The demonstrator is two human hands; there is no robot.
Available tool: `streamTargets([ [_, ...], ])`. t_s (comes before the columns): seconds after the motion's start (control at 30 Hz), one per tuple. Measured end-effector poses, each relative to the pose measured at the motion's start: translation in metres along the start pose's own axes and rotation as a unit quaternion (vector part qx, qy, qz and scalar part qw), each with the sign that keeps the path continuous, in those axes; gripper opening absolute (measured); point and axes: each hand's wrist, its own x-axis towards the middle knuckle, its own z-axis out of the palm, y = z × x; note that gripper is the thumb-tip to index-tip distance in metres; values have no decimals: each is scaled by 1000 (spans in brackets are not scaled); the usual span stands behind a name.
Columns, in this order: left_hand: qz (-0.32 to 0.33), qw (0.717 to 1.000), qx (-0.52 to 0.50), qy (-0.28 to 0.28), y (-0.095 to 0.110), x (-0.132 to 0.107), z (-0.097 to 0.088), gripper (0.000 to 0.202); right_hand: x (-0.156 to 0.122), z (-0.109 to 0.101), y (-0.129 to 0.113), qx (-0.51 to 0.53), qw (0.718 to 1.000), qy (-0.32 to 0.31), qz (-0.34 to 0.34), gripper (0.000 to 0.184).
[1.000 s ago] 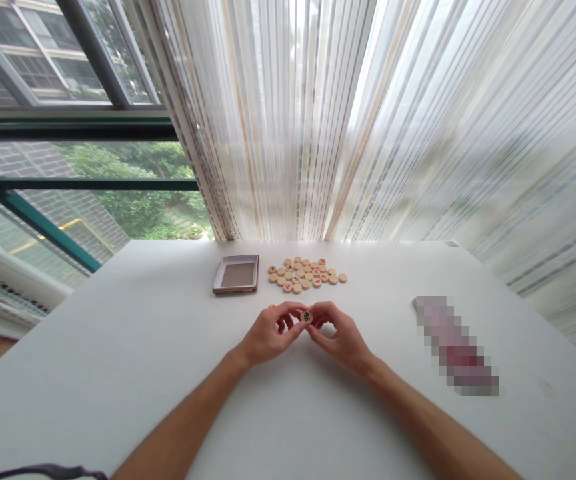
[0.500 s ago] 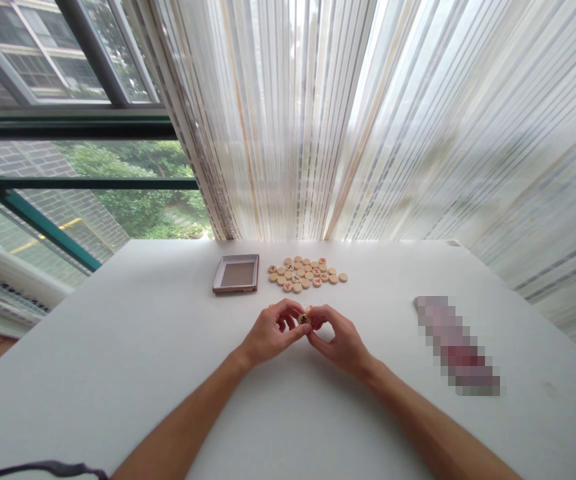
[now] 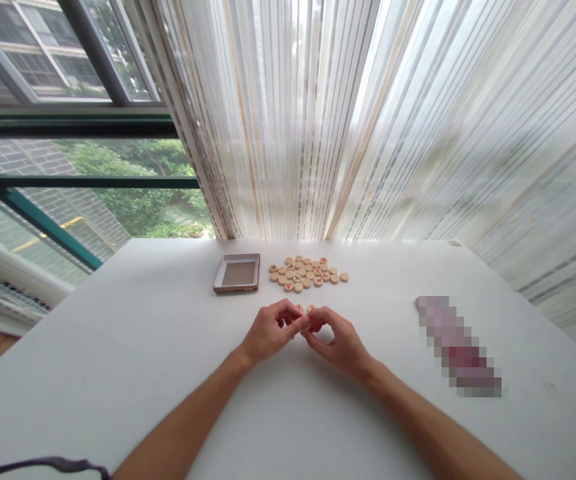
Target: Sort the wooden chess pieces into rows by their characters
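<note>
My left hand and my right hand meet over the middle of the white table. Their thumbs and forefingers close together on one round Chinese chess piece, which is mostly covered by fingers. Just beyond the fingertips, red-marked pieces show in part. Farther back lies a loose group of wooden Chinese chess pieces, some with red or black characters up and others showing plain faces.
Left of the group sits a shallow open box with a brown bottom. A blurred-out flat object lies on the right side. String curtains and a window rise behind the table; a dark strap shows at lower left.
The black-marked piece between my fingertips has turned, and its character no longer shows clearly. Red-marked pieces beyond my fingers are more visible. The view has shifted very slightly.
</note>
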Motion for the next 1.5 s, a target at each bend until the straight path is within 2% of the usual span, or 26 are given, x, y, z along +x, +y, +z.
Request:
streamTargets([
  [0.67, 16, 998, 61, 3, 1, -1, -1, 25, -2, 1, 7, 21, 1000, -1, 16, 21],
  [1.17, 71, 993, 93, -15, 4, -1, -2, 27, 1, -2, 6, 36, 998, 18, 47, 15],
  [1.5, 71, 992, 100, -9, 2, 0, -2, 32, 2, -2, 6, 51, 997, 17, 51, 18],
])
